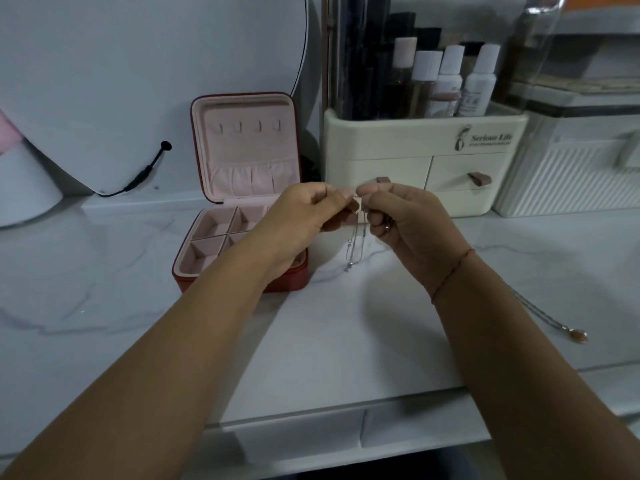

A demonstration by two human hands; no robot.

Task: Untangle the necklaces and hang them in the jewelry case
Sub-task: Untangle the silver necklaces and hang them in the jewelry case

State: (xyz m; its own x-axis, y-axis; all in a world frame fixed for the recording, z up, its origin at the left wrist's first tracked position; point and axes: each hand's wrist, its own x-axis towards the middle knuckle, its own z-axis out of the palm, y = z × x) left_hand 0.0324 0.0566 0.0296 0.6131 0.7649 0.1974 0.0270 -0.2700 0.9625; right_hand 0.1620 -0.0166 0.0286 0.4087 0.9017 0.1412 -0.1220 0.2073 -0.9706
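Both hands, left hand and right hand, pinch the silver chain up over the counter, still untangling I'd guess. Next you'll need a hook in the open jewelry case; another necklace waits by your right arm.

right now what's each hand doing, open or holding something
left hand: closed, pinching the top of the silver chain
right hand: closed, pinching the same chain
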